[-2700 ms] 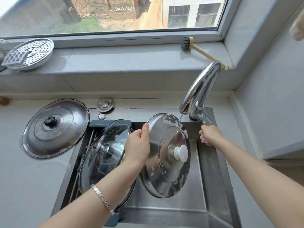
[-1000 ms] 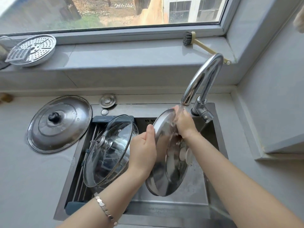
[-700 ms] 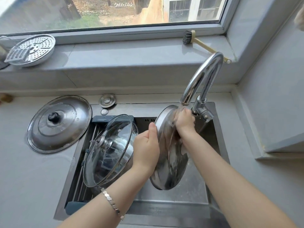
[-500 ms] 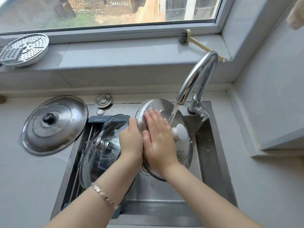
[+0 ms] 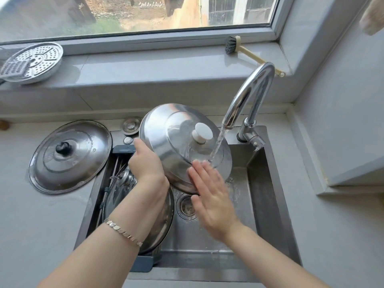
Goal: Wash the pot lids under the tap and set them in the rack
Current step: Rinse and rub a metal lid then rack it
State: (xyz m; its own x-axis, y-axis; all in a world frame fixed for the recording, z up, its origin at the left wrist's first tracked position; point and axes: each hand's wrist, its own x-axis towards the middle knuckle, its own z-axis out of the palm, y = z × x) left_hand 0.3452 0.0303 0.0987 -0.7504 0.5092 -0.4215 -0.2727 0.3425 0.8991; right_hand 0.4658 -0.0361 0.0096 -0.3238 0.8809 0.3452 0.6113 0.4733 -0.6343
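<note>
My left hand [image 5: 146, 163] grips the left rim of a steel lid with a white knob [image 5: 176, 136], tilted over the sink with its top towards me. Water runs from the tap [image 5: 247, 100] onto the lid beside the knob. My right hand [image 5: 212, 196] lies flat with straight fingers, fingertips touching the lid's lower edge under the stream. A glass lid [image 5: 164, 217] leans in the dark rack [image 5: 122, 149] on the sink's left side, mostly hidden by my left arm. A large steel lid with a black knob [image 5: 70, 155] lies on the counter to the left.
The sink [image 5: 266, 194] has a round drain [image 5: 186, 206] under my right hand. A perforated steamer tray [image 5: 35, 61] and a dish brush [image 5: 245, 49] rest on the windowsill. A small drain plug [image 5: 131, 125] sits on the counter behind the rack. A wall ledge juts out at right.
The lid was edge-on under the tap; it has been turned so its knob side faces up. My right hand slid from the lid's upper face down to its lower edge.
</note>
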